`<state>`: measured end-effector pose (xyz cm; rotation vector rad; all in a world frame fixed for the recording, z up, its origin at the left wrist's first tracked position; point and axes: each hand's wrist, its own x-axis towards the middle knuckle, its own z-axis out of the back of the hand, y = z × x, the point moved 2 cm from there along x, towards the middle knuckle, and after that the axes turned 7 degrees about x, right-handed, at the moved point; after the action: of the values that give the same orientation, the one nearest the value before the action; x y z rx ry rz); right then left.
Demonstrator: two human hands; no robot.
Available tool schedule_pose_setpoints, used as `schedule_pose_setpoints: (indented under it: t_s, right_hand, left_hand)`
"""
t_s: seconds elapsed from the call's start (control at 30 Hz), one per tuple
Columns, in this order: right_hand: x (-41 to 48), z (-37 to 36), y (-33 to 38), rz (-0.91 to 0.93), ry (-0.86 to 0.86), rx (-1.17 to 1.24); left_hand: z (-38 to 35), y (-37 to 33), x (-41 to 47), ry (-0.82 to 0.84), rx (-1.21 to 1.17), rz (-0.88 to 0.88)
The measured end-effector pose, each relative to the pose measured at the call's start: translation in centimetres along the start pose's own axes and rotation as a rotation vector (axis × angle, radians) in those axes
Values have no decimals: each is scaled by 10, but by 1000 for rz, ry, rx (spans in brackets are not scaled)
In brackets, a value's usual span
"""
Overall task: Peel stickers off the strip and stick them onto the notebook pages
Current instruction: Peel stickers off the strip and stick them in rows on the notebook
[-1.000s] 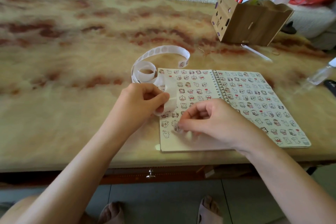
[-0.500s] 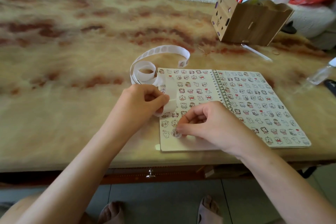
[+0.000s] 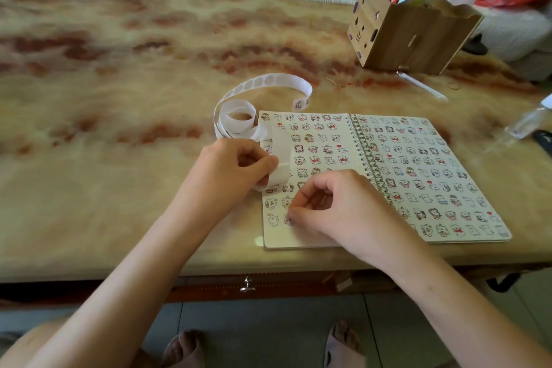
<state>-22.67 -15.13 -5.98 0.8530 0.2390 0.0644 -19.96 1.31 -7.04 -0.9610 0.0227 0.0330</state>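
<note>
Progress check, taken from how things lie on the table (image 3: 119, 104). Notebook (image 3: 301, 240) lies open and flat at the near edge. Its right page is covered in rows of small cartoon stickers from top to bottom. The left page is filled from the top down through most of its height. The lowest two rows show only a couple of stickers each at the left margin; whatever sits further along them is hidden under my right hand (image 3: 337, 206). A bare band of paper runs along the bottom of that page.

Right hand: fingers curled in, thumb and forefinger tips down on one sticker (image 3: 287, 220) in the lowest row, second from the left. I judge this one is being seated now. Whether an edge is yet to be pressed flat is hidden under the thumb.

Left hand (image 3: 230, 170): thumb and fingers pinch the sticker strip (image 3: 268, 81) just above the left page's margin. The strip runs back into a loose coil beside the notebook's top left corner, with a long arc curling behind it. The arc shows emptied circles, and at least one sticker sits near its far tip.

Judgement: most of the spread is done. Left: finishing the bottom rows of the left page. Stickers remaining inside the coil: cannot tell.
</note>
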Motion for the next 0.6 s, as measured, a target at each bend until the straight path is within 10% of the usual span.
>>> schedule_pose_setpoints:
  t_s: [0.6]
  right_hand:
    - [11,8,-5,4,139,80]
  left_hand:
    - [1,-1,-1,-2,39,10]
